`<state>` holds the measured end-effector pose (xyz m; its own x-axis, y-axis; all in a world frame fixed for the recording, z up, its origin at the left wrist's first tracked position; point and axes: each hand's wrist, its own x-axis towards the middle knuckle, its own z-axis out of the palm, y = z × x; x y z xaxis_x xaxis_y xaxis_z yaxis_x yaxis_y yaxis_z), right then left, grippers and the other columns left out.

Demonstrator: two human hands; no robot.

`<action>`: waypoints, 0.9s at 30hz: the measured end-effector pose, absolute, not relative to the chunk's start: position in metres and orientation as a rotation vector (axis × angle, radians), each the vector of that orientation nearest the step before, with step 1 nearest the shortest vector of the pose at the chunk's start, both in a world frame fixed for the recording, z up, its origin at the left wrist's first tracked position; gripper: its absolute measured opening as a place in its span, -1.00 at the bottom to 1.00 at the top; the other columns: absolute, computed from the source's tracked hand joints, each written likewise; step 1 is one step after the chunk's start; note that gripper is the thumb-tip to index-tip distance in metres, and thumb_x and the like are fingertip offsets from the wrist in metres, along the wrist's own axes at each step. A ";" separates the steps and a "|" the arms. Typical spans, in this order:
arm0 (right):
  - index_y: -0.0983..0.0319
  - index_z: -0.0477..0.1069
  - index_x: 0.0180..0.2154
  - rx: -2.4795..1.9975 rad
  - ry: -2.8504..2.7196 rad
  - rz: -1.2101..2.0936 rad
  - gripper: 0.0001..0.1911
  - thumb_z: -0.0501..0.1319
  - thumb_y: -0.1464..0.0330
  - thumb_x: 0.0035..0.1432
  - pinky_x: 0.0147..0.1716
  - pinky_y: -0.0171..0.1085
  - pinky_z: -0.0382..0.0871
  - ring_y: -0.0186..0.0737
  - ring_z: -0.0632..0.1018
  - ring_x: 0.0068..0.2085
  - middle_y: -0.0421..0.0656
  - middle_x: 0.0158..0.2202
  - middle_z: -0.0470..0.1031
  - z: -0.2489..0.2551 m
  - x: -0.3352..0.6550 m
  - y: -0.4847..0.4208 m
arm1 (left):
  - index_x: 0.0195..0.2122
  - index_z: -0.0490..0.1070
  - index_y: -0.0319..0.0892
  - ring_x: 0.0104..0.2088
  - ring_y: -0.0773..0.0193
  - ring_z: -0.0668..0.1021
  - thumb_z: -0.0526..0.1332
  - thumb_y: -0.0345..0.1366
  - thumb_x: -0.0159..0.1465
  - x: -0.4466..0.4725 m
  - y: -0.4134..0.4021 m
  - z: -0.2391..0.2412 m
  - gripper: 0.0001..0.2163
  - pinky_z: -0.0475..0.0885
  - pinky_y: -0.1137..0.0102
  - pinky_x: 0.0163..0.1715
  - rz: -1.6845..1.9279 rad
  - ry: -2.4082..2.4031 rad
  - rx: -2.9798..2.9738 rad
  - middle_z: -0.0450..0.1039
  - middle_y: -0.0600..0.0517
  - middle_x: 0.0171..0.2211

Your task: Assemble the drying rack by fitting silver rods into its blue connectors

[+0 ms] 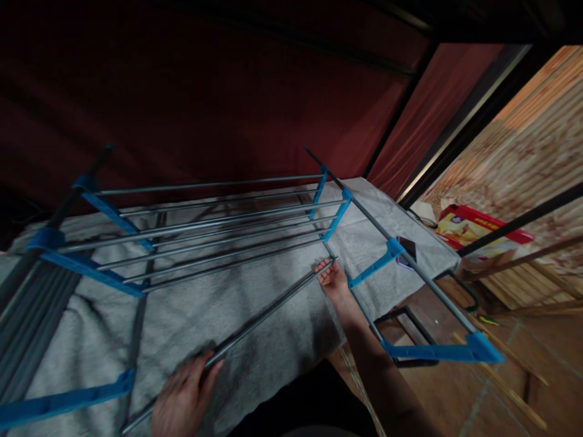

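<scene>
We have a wrinkled gray cloth [259, 358] spread beneath the rack [204, 224], its near edge dropping away in front; what carries the cloth we cannot tell. Behind the rack stands a dark red panel [228, 109], dim and set in dark framing. To the rack's left, loose gray tubes [40, 321] lie side by side on the cloth. Just beside the rack's right side rests a purple-edged phone [406, 250]; farther right we see a red and yellow box [478, 227] and, behind that, a ribbed, patterned wall [537, 133] in warmer light. The brown floor [514, 364] shows to the rack's lower right. A single metal tube [264, 316] slants before the rack's crossbars. Our left grip [184, 394] is closed around its nearer part, and our right grip [332, 279] curls its fingers about the far end.
</scene>
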<state>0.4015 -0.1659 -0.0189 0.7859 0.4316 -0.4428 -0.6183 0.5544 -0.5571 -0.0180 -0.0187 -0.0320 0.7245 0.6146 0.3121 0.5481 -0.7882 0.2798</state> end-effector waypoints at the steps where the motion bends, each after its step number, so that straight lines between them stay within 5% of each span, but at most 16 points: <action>1: 0.12 0.47 -0.35 -0.742 0.283 0.636 -0.74 0.25 0.17 0.38 -0.22 -0.22 0.61 -0.25 0.60 -0.39 -0.23 -0.44 0.56 -0.020 0.401 -0.166 | -0.04 0.59 -0.06 -0.19 0.15 0.71 0.05 0.02 0.48 -0.018 -0.020 -0.032 -0.62 0.55 0.31 -0.16 0.567 0.960 2.754 0.71 0.00 -0.14; 15: 0.12 0.44 -0.43 -0.756 0.291 0.588 -0.66 0.28 0.09 0.36 -0.36 -0.24 0.52 -0.26 0.48 -0.50 -0.26 -0.53 0.46 -0.011 0.398 -0.169 | -0.08 0.62 -0.09 -0.32 0.13 0.71 -0.01 -0.01 0.49 -0.007 -0.029 -0.016 -0.57 0.48 0.31 -0.34 0.283 1.076 2.754 0.71 -0.02 -0.29; 27: 0.15 0.53 -0.33 -0.904 0.207 0.892 -0.79 0.40 0.16 0.23 -0.11 -0.14 0.59 -0.17 0.67 -0.26 -0.16 -0.33 0.67 -0.016 0.348 -0.168 | -0.08 0.60 -0.10 -0.21 0.04 0.69 0.04 0.00 0.51 0.019 -0.032 -0.019 -0.60 0.55 0.21 -0.19 0.488 0.871 2.775 0.69 -0.07 -0.20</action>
